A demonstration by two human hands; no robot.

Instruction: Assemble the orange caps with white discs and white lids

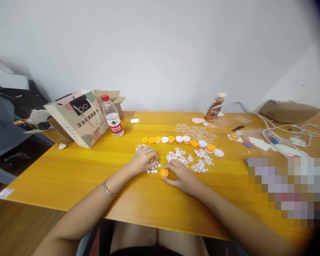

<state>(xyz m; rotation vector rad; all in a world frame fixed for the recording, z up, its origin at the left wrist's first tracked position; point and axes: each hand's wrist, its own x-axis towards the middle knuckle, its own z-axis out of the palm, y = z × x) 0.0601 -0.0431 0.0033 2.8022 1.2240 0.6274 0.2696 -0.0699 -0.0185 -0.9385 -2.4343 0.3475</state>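
Observation:
On the table in front of me lies an orange round piece (164, 172) with a small pale spot at its centre. The thumb and fingers of my right hand (181, 176) hold it from the right side. Just left of it, my left hand (143, 160) is curled in a pinch over small white discs (153, 171); whatever its fingertips hold is too small to make out. Loose white openwork plastic parts (177, 155) are heaped beyond my right hand, with a second heap (201, 165) to the right. A row of orange and white round cases (171, 139) runs behind them.
Clear plastic rings (194, 132) lie behind the row. A paper bag (81, 119), water bottle (112, 117) and cardboard box (117, 101) stand at back left. A brown drink bottle (215, 107) stands farther right, near white cables (274, 124) and a purple oval piece (248, 144).

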